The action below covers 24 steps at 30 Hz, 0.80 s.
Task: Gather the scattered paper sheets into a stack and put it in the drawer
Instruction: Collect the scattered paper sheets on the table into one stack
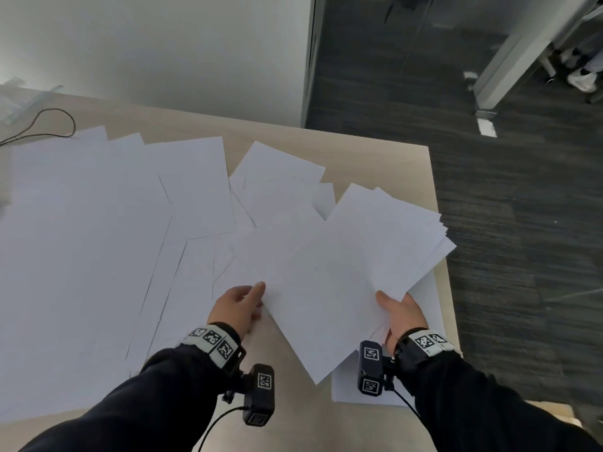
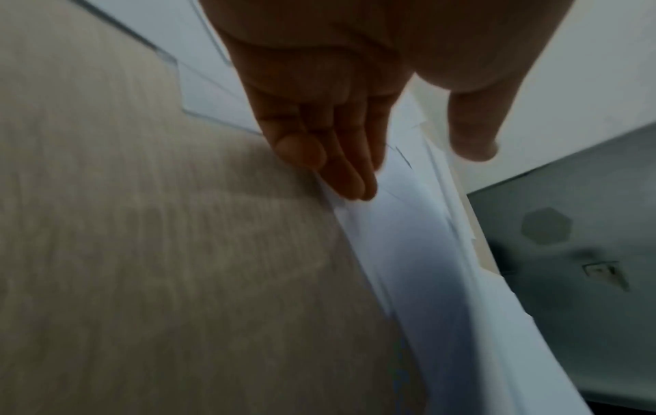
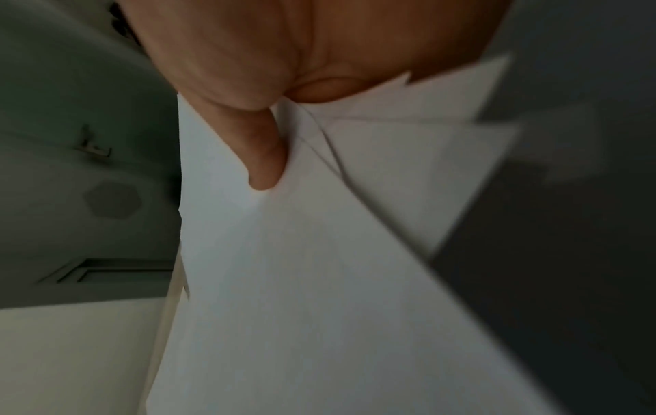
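Observation:
Many white paper sheets [image 1: 98, 223] lie scattered and overlapping across the light wooden table [image 1: 293, 419]. My right hand [image 1: 391, 305] grips a fanned bundle of sheets [image 1: 359, 249] near the table's right edge, thumb [image 3: 264, 168] pressed on top and fingers hidden underneath. My left hand [image 1: 257, 298] is at the bundle's left edge. Its straight fingers [image 2: 348, 174] lie under the paper edge, and its thumb [image 2: 472, 140] is held apart above it. No drawer is in view.
A thin black cable [image 1: 49, 122] loops at the table's far left. One more sheet [image 1: 352, 386] lies flat under the bundle at the front right. Dark carpet [image 1: 522, 223] lies beyond the table's right edge, and a white wall [image 1: 163, 44] stands behind.

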{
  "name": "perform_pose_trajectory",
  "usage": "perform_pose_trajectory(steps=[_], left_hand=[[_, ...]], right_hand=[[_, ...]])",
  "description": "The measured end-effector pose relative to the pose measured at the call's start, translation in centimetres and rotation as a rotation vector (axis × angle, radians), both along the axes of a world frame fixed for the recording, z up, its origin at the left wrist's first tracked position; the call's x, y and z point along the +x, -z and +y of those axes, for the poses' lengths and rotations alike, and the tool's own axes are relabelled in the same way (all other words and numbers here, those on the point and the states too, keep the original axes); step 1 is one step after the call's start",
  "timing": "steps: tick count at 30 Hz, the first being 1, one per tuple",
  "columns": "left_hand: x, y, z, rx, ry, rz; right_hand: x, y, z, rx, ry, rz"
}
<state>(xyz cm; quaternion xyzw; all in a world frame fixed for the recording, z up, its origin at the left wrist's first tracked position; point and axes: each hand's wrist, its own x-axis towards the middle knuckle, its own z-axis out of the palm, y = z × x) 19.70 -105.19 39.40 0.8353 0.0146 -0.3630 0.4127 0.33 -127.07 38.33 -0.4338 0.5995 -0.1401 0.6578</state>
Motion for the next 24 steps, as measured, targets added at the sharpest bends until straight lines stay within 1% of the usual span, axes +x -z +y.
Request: perform_pose_trajectory(steps=[3,5,8,12,15,18,20,24], left_hand=[[0.2,-0.3,-1.2,-0.119,-0.055,0.075],[1.1,-0.3,-1.4,-0.142,-0.093,0.099],[2.7,-0.2,-1.3,-0.065,-0.042,0.071],[5.1,-0.5,-1.5,0.071,0.041,0.022],[6.0,0.6,-2.0,0.169,0.179,-0.012],[4.6,0.6,-3.4,0.195,0.311,-0.038],[3.0,0.3,-4.3,0.185,0.353,-0.045],[-0.2,-0.2,-5.1,0.166,0.422,-0.011]], right_hand=[[-0.2,-0.2,0.5,0.028,-0.092,-0.021],[-0.5,-0.6,0.5,0.039,-0.174,-0.035],[-1.2,-0.8,0.0,0.068,-0.285,-0.036],[-2.1,-1.0,-0.6,0.068,-0.465,0.031],[-2.1,-1.3,-0.6,0.112,-0.535,0.021],[-1.3,-1.4,-0.1,0.115,-0.529,0.01],[-0.6,-1.2,0.4,0.098,-0.522,0.019],[0.2,-0.9,1.0,-0.034,-0.626,0.141]])
